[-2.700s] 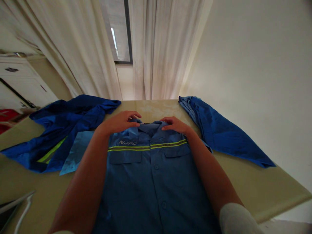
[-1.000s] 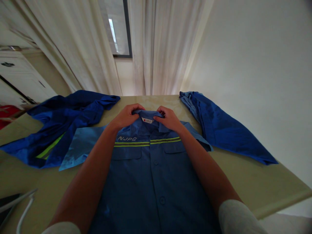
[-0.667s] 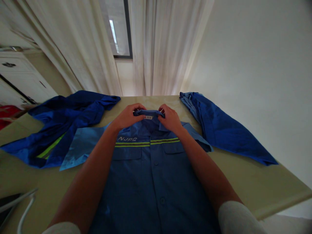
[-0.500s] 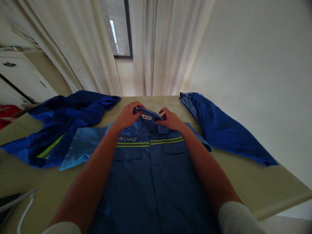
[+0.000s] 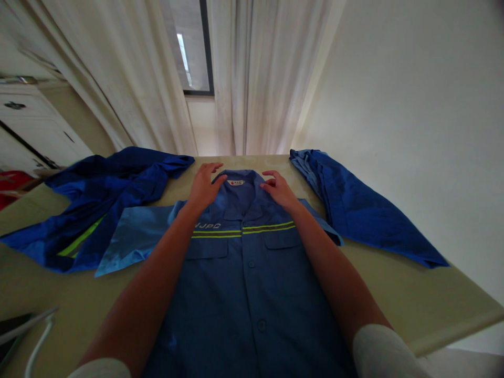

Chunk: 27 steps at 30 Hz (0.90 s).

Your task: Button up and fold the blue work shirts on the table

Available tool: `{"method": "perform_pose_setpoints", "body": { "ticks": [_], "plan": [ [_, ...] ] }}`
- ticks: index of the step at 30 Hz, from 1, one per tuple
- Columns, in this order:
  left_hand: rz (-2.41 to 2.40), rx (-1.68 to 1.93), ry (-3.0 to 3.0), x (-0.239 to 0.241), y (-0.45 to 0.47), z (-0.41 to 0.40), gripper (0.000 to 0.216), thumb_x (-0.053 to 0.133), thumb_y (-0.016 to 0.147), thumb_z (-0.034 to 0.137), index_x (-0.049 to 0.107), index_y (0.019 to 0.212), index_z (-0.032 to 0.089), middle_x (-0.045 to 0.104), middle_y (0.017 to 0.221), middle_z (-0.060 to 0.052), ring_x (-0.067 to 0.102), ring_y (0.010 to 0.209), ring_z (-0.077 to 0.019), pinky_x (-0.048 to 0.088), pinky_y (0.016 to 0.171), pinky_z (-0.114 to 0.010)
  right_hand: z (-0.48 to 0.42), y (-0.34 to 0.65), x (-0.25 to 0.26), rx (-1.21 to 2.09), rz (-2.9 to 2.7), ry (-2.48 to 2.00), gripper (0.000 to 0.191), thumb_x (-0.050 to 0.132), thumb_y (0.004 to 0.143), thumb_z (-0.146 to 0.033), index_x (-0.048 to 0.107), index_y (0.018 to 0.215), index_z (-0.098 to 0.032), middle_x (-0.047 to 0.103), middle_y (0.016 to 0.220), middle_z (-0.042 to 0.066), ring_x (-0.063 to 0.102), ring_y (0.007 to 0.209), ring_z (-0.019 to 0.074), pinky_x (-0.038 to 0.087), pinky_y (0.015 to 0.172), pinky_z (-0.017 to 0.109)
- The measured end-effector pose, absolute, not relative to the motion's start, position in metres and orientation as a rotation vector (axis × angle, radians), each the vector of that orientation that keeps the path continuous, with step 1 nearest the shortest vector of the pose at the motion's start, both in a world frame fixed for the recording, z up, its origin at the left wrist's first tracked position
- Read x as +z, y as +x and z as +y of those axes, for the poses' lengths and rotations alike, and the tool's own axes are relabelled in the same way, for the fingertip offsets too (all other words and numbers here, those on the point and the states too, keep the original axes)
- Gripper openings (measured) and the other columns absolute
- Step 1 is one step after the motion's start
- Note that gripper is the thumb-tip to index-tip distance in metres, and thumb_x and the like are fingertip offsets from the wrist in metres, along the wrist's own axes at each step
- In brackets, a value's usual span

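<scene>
Blue shirt flat on table; left hand, right hand spread, palms pressing collar.

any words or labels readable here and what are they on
"NJPG": white letters on the left chest of the blue work shirt, just above its yellow stripe; the left hand's forearm covers part of the first letter.
Collar label: white tag with a red mark, print too small to read.
</scene>
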<state>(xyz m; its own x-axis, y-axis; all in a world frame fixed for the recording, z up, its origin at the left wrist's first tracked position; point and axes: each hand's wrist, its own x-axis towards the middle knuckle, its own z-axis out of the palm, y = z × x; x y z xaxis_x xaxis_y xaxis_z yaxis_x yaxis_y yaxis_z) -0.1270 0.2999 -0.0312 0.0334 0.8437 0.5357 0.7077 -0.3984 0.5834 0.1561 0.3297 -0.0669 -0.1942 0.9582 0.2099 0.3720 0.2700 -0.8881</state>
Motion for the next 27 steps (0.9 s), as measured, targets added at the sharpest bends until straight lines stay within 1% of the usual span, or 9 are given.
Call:
{"method": "perform_pose_setpoints", "body": {
  "ticks": [2, 4, 7, 10, 13, 16, 20, 24, 27],
  "plan": [
    [1.71, 1.292, 2.13, -0.035, -0.128, 0.302, 0.042, 0.062, 0.093, 0.036, 0.065, 0.132, 0.019, 0.066, 0.131, -0.015, 0.063, 0.117, -0.0291, 0.052, 0.104, -0.046, 0.333, 0.152, -0.075, 0.755, -1.62, -1.302, 0.049, 0.066, 0.089, -0.035, 0.052, 0.134, -0.021, 0.071, 0.111, 0.009, 0.069, 0.09, 0.0197, 0.055, 0.079, 0.033],
    [1.725, 1.141, 2.152, -0.042, -0.128, 0.304, 0.034, 0.058, 0.094, 0.034, 0.069, 0.123, 0.019, 0.071, 0.119, -0.012, 0.067, 0.105, -0.0267, 0.054, 0.099, -0.044, 0.334, 0.152, -0.079, 0.608, -1.648, -1.349, 0.049, 0.07, 0.088, -0.035, 0.055, 0.131, -0.019, 0.068, 0.119, 0.013, 0.068, 0.098, 0.0213, 0.054, 0.086, 0.036],
    [1.681, 0.874, 2.28, -0.06, -0.122, 0.306, 0.027, 0.053, 0.097, 0.034, 0.073, 0.109, 0.02, 0.074, 0.105, -0.011, 0.067, 0.101, -0.0267, 0.053, 0.1, -0.044, 0.331, 0.154, -0.077, 0.38, -1.819, -1.359, 0.041, 0.075, 0.086, -0.04, 0.062, 0.119, -0.019, 0.069, 0.111, 0.011, 0.065, 0.096, 0.0216, 0.052, 0.089, 0.036],
    [1.741, 0.825, 2.38, -0.085, -0.114, 0.304, 0.034, 0.049, 0.101, 0.035, 0.07, 0.122, 0.018, 0.07, 0.124, -0.015, 0.062, 0.12, -0.0305, 0.047, 0.111, -0.047, 0.325, 0.155, -0.074, 0.292, -2.062, -1.38, 0.045, 0.083, 0.082, -0.041, 0.066, 0.119, -0.021, 0.07, 0.102, 0.006, 0.064, 0.088, 0.0212, 0.051, 0.086, 0.035],
    [1.78, 0.77, 2.394, -0.106, -0.111, 0.301, 0.039, 0.046, 0.103, 0.035, 0.063, 0.134, 0.019, 0.063, 0.139, -0.017, 0.057, 0.129, -0.032, 0.045, 0.112, -0.049, 0.323, 0.154, -0.075, 0.282, -2.235, -1.471, 0.037, 0.084, 0.081, -0.025, 0.072, 0.116, -0.02, 0.073, 0.101, 0.008, 0.067, 0.094, 0.0244, 0.05, 0.088, 0.036],
    [1.755, 0.731, 2.402, -0.117, -0.113, 0.303, 0.038, 0.045, 0.104, 0.034, 0.063, 0.135, 0.021, 0.062, 0.14, -0.016, 0.057, 0.13, -0.0322, 0.045, 0.112, -0.049, 0.324, 0.152, -0.078, 0.335, -2.209, -1.52, 0.022, 0.075, 0.091, -0.021, 0.076, 0.112, -0.017, 0.076, 0.102, 0.011, 0.069, 0.099, 0.0254, 0.049, 0.092, 0.036],
    [1.756, 0.779, 2.4, -0.119, -0.116, 0.306, 0.041, 0.036, 0.107, 0.032, 0.064, 0.132, 0.018, 0.063, 0.138, -0.017, 0.056, 0.131, -0.0314, 0.045, 0.112, -0.049, 0.323, 0.15, -0.079, 0.333, -2.3, -1.463, 0.033, 0.079, 0.091, -0.029, 0.075, 0.122, -0.02, 0.075, 0.103, 0.008, 0.069, 0.1, 0.0254, 0.05, 0.094, 0.038],
    [1.808, 0.753, 2.419, -0.117, -0.113, 0.304, 0.046, 0.029, 0.108, 0.031, 0.063, 0.137, 0.017, 0.065, 0.14, -0.018, 0.058, 0.131, -0.0314, 0.043, 0.113, -0.05, 0.313, 0.143, -0.064, 0.042, -2.284, -1.578, 0.015, 0.07, 0.098, -0.026, 0.078, 0.109, -0.02, 0.071, 0.113, 0.015, 0.065, 0.11, 0.0312, 0.049, 0.097, 0.043],
    [1.828, 0.66, 2.435, -0.117, -0.11, 0.303, 0.05, 0.03, 0.109, 0.035, 0.059, 0.145, 0.016, 0.056, 0.155, -0.018, 0.049, 0.146, -0.0326, 0.037, 0.121, -0.052, 0.296, 0.133, -0.052, -0.075, -2.285, -1.673, 0.021, 0.062, 0.102, -0.027, 0.075, 0.117, -0.019, 0.068, 0.122, 0.021, 0.064, 0.114, 0.0358, 0.049, 0.098, 0.047]
  ]
}}
